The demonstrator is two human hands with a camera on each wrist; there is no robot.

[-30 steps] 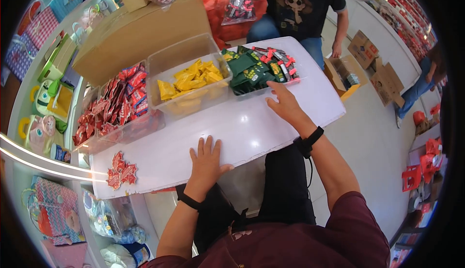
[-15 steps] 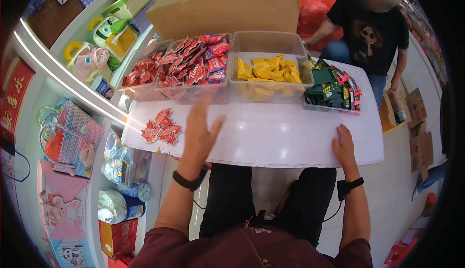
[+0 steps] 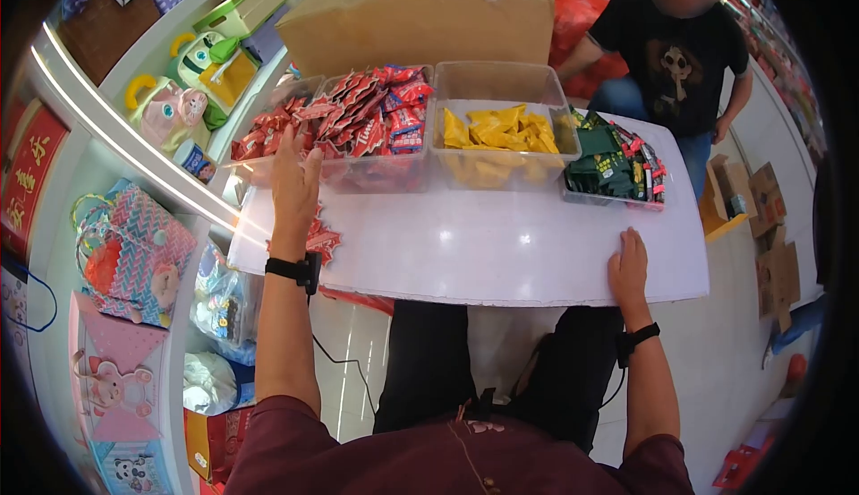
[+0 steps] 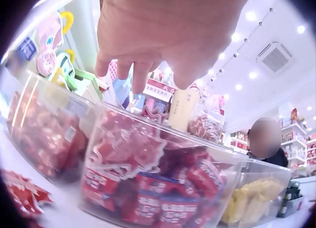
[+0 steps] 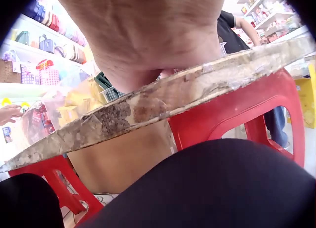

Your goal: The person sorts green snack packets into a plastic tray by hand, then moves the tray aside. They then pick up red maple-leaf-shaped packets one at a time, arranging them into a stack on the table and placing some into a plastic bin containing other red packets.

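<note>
The left hand (image 3: 294,192) reaches over the front wall of the clear bins of red packets (image 3: 369,128), fingers extended and holding nothing visible. In the left wrist view that hand (image 4: 168,35) hangs above the bin rim, its fingers pointing down over the red packets (image 4: 123,144). Partly behind the forearm, a few red packets (image 3: 323,239) lie on the white table (image 3: 483,262). Near the table's front right edge rests the right hand (image 3: 630,268), with relaxed fingers and nothing seen in it. Its fingers are mostly hidden in the right wrist view.
Yellow packets (image 3: 501,128) fill part of a clear bin; green packets (image 3: 601,159) stand in a low tray to its right. Behind is a large cardboard box (image 3: 416,21). A person in a black shirt (image 3: 671,56) is at the back right. Red stools (image 5: 237,109) are under the table edge.
The view has swung left. The left hand has moved from the table up to the red packet bins. The right hand has come back from the green packets to the table's front edge.
</note>
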